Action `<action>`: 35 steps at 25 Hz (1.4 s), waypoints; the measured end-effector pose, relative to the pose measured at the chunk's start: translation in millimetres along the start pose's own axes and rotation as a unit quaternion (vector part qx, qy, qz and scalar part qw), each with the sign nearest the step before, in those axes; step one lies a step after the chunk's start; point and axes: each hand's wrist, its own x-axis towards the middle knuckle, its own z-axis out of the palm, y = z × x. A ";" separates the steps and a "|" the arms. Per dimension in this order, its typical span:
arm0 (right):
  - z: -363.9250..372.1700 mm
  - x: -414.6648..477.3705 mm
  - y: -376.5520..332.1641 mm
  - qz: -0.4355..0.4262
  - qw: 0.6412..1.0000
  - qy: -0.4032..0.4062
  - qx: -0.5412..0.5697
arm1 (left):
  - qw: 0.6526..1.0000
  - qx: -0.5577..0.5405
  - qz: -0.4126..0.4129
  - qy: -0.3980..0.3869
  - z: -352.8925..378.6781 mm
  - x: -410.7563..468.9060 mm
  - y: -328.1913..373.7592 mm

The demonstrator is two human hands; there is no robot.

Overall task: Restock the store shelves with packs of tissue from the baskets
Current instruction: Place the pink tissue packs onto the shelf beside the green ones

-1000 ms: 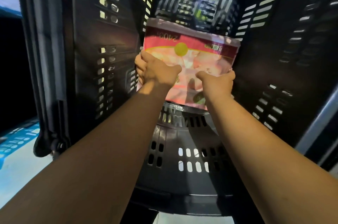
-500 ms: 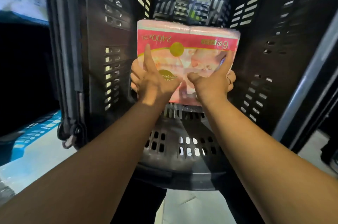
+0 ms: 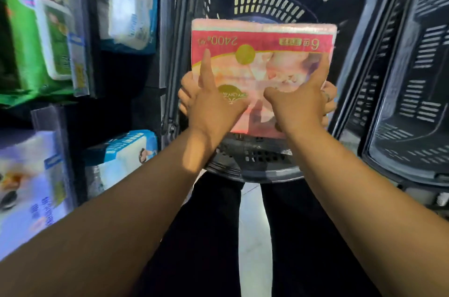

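Hands first, from the left: past the blurred shelves (image 3: 73, 107) of packaged goods, the left hand (image 3: 213, 105) grips the pink tissue pack (image 3: 262, 58) at its near left corner, thumb laid up its face. Right hand (image 3: 301, 102) clasps the near right corner likewise. Pack is held above the black basket (image 3: 255, 158); a second basket (image 3: 413, 102) stands right.

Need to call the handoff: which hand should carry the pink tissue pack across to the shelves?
Probably the left hand: it grips the shelf-side edge of the pink tissue pack, and the shelves stand on that side. The right hand holds the far edge.
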 end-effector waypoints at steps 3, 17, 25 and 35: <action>-40.7 -34.9 -6.5 0.003 1.000 0.017 0.016 | 0.999 -0.012 0.023 0.040 -42.9 -29.6 13.9; -185.1 -206.8 -47.1 -0.178 0.976 -0.090 0.087 | 0.979 -0.130 0.013 0.154 -196.3 -221.1 11.2; -234.7 -269.1 -29.1 -0.368 0.903 -0.222 0.006 | 0.957 -0.152 -0.078 0.233 -196.6 -345.0 -10.1; -248.5 -372.0 14.1 -0.571 0.761 -0.277 -0.137 | 0.857 -0.236 -0.217 0.404 -164.3 -518.8 -71.7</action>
